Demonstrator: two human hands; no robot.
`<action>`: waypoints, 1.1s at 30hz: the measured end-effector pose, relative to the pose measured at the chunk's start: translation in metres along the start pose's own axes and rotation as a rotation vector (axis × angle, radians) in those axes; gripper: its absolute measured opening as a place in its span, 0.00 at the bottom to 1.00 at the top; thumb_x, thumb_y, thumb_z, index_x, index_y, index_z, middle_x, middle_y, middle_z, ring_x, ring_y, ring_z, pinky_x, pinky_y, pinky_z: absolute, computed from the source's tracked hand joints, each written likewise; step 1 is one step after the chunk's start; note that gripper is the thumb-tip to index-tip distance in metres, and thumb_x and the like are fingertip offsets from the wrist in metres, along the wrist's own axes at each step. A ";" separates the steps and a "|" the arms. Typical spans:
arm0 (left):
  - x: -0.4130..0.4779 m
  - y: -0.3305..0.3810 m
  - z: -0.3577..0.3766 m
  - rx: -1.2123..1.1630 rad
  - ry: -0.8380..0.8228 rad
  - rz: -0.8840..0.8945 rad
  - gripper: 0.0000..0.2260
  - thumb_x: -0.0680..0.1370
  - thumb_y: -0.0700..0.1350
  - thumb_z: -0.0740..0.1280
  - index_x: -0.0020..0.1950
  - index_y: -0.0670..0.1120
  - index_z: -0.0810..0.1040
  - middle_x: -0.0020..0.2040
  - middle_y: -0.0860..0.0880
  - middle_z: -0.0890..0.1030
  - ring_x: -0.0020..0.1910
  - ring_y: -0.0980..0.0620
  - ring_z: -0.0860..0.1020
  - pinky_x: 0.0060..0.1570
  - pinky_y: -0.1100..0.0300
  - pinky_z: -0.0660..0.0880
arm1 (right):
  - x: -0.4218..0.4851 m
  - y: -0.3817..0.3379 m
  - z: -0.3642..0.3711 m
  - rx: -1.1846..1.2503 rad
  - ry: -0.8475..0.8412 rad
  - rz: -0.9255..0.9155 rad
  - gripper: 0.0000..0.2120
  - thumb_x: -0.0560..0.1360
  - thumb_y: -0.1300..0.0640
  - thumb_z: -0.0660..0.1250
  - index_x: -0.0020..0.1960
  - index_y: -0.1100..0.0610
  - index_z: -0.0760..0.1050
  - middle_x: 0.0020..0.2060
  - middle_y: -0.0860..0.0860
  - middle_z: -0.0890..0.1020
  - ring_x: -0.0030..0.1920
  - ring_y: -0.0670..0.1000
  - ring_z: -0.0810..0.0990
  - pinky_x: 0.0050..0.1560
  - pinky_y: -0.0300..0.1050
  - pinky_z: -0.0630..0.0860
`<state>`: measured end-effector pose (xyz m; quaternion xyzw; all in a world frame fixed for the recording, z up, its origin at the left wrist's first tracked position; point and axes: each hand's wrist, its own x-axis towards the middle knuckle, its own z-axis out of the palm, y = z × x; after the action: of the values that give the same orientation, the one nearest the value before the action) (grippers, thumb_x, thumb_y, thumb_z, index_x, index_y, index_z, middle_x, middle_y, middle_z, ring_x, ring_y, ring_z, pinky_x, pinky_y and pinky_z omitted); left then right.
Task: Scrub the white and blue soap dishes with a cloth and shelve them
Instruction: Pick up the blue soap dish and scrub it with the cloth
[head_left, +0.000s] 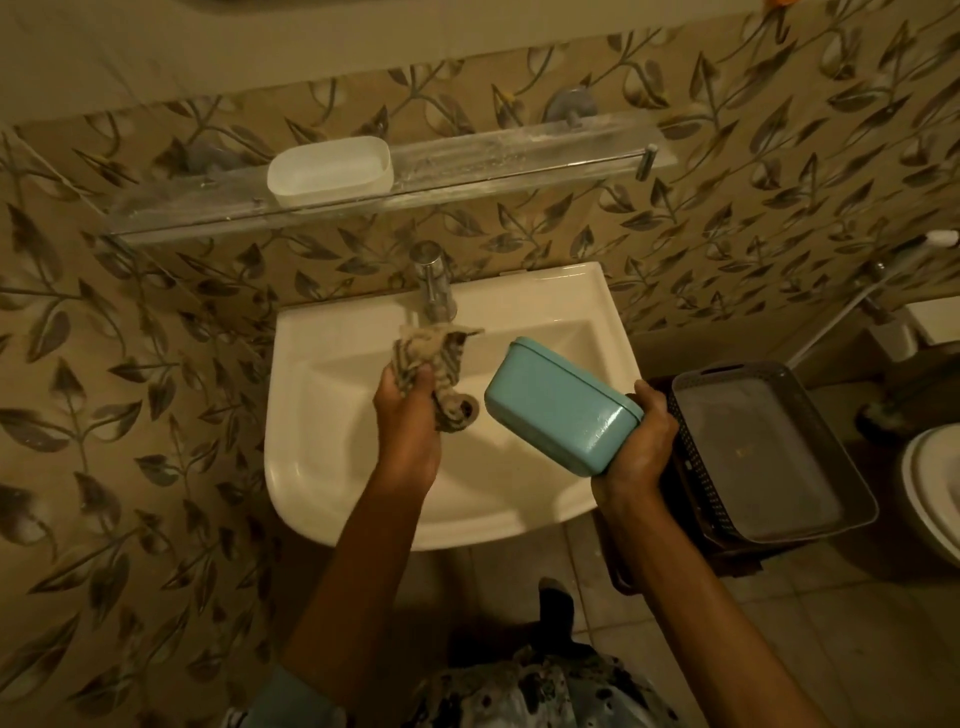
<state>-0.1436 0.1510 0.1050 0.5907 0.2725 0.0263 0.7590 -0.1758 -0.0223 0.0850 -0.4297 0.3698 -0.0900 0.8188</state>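
While the left hand (408, 415) hangs over the middle of the sink (332, 467), its fingers are curled tight round a bunched striped cloth (436, 358). The cloth's top end sticks up just below the tap (434, 280) at the sink's back edge, and its lower end dangles under the fingers toward the basin. To its right, the right hand (641, 447) grips the blue dish (556, 402) by its near end, fingers and thumb clamped about it. The blue dish is tilted, far end raised, and is held in the air over the sink's right side, its near end reaching the right edge. Whether its open side faces up or down I cannot tell. Cloth and blue dish are near each other but apart. The white dish (328, 170) stands upright on the glass shelf (519, 156) above the sink, toward the shelf's left end and near its front edge. A dark perforated basket (769, 452) stands beside the sink's right edge, just behind the right hand.
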 end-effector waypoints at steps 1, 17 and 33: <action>0.002 -0.005 -0.006 -0.109 0.012 -0.098 0.15 0.81 0.38 0.57 0.69 0.42 0.68 0.63 0.38 0.75 0.60 0.39 0.76 0.59 0.43 0.73 | -0.001 -0.003 0.001 0.036 -0.018 0.022 0.17 0.77 0.47 0.59 0.32 0.54 0.68 0.26 0.50 0.75 0.28 0.51 0.78 0.29 0.39 0.73; -0.028 -0.017 -0.008 -0.451 -0.236 -0.365 0.16 0.82 0.44 0.54 0.68 0.45 0.71 0.62 0.42 0.78 0.60 0.42 0.76 0.58 0.43 0.73 | 0.001 0.019 -0.008 -0.366 -0.400 -0.480 0.32 0.74 0.39 0.63 0.35 0.70 0.71 0.31 0.57 0.73 0.34 0.50 0.71 0.36 0.44 0.67; -0.053 -0.014 0.007 0.235 -0.144 0.360 0.11 0.79 0.42 0.62 0.61 0.49 0.72 0.54 0.52 0.80 0.54 0.56 0.80 0.54 0.52 0.79 | 0.014 0.023 0.014 -0.092 -0.341 -0.218 0.19 0.79 0.54 0.55 0.39 0.50 0.82 0.36 0.48 0.83 0.41 0.48 0.81 0.43 0.42 0.78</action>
<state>-0.1898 0.1213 0.1133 0.7147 0.1091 0.0872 0.6853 -0.1601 -0.0059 0.0646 -0.5134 0.1810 -0.0872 0.8343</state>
